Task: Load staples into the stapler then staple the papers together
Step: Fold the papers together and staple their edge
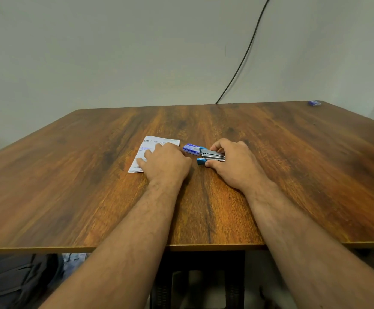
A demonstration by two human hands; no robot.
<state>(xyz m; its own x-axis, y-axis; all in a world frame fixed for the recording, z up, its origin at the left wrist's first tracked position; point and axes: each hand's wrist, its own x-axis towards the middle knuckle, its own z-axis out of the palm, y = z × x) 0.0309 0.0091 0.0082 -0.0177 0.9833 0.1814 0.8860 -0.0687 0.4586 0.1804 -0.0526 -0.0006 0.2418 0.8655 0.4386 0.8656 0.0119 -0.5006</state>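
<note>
Folded white papers (152, 146) with printed text lie on the wooden table (292, 175). My left hand (164, 162) rests flat on them, fingers spread, covering their right part. A small blue and metal stapler (211, 155) lies just to the right. My right hand (232, 160) is closed around its right end, with thumb and fingers on both sides. A blue staple box (191, 148) sits touching the stapler's left end, between my two hands.
A second small blue box (314, 103) lies at the table's far right corner. A black cable (246, 52) runs down the wall behind the table. A dark bag (14, 279) sits on the floor under the near left edge.
</note>
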